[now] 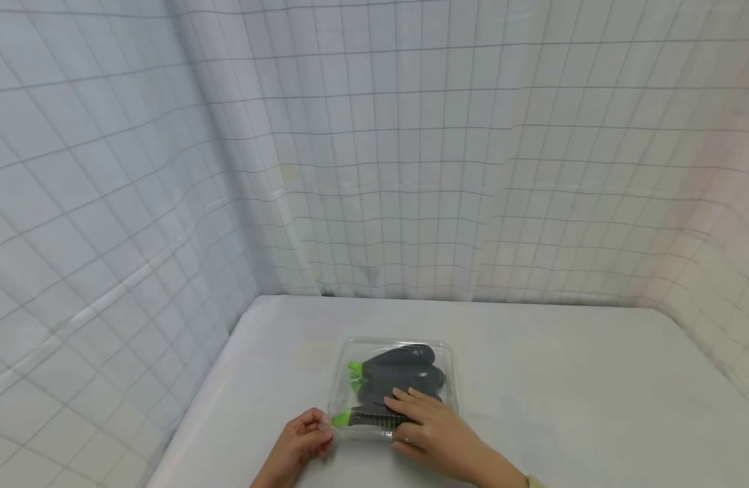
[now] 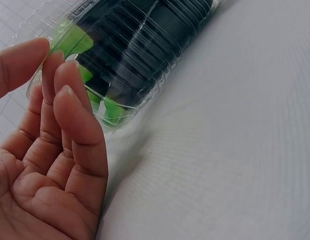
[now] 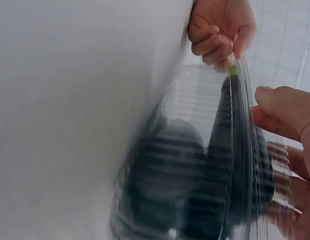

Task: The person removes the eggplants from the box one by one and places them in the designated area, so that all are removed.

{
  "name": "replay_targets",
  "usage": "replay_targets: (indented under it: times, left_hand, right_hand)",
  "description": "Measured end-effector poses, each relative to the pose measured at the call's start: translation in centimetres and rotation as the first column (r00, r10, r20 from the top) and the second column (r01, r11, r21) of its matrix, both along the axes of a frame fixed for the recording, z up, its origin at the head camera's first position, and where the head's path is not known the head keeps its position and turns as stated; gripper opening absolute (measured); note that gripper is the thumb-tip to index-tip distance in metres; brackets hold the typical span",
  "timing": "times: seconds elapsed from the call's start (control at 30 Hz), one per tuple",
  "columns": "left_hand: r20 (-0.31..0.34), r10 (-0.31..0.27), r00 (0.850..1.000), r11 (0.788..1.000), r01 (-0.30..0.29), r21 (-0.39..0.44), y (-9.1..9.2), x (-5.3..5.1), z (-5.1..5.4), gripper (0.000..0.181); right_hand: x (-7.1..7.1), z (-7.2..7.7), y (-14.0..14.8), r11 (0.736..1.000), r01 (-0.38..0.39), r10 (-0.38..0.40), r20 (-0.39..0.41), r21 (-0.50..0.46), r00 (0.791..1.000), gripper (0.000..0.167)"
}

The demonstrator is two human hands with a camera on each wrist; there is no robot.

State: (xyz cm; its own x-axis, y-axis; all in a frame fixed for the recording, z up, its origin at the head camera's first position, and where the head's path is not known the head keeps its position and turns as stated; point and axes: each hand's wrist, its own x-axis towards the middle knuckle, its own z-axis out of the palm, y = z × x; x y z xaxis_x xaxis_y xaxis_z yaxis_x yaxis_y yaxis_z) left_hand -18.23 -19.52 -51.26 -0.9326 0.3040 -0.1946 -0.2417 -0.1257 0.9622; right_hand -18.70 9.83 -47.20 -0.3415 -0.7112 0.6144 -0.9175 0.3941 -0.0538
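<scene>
Your left hand [image 1: 301,440] pinches the near left corner of the box [image 1: 356,348], its edge caught between thumb and fingertips. Your right hand [image 1: 438,434] lies over the near right part, fingers extended and a little apart across the top, thumb low by the front edge (how firmly it presses, you cannot tell, and the right wrist view is partly blurred). Flanked by your two hands, the box sits on the table [image 1: 563,379], slightly left of its middle and toward you. It is clear plastic with ribbed sides, and inside it dark eggplants [image 1: 405,373] lie close alongside one another, crosswise to you, their bright green stems [image 1: 354,368] pointing left. Your right fingers cover part of the nearer ones. White and smooth, the table runs well past the box on your right. A scrap of pale yellow sleeve [image 1: 535,482] shows at your right wrist. Past the table's far edge, and along both sides, hangs white cloth [image 1: 380,169] with a thin dark grid, rippled in places.
</scene>
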Motion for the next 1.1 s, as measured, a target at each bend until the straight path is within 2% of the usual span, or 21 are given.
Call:
replay_targets:
  times: [0.13,0.37,0.6,0.8,1.0,1.1]
  left_hand:
    - [0.006,-0.015,1.0,1.0,0.015,0.011,-0.1,-0.1,0.0,0.009]
    - [0.035,-0.004,0.999,1.0,0.003,0.005,-0.5,-0.3,0.2,0.009]
    - [0.045,-0.054,0.998,0.998,0.052,0.037,-0.5,-0.6,-0.1,0.007]
    - [0.038,-0.082,0.996,0.996,0.08,0.046,-0.5,-0.6,-0.3,0.006]
    - [0.053,-0.064,0.997,0.997,0.061,0.043,-0.4,-0.6,0.1,0.007]
    - [0.065,-0.077,0.995,0.996,0.073,0.054,-0.5,-0.6,-0.1,0.007]
  right_hand:
    - [0.1,0.0,1.3,0.999,0.048,-0.048,-0.001,-0.024,0.999,0.01]
    - [0.0,-0.2,2.8,0.993,0.081,-0.076,0.057,-0.08,0.995,0.013]
    - [0.2,-1.1,3.8,0.991,0.042,-0.044,-0.016,-0.129,0.999,0.009]
    - [0.2,-1.7,4.7,0.983,0.022,-0.025,-0.012,-0.184,1.0,0.009]
    - [0.0,-2.1,4.9,0.974,-0.004,0.004,0.0,-0.225,1.0,0.01]
    - [0.0,-2.4,4.8,0.969,-0.025,0.029,0.015,-0.247,0.999,0.012]
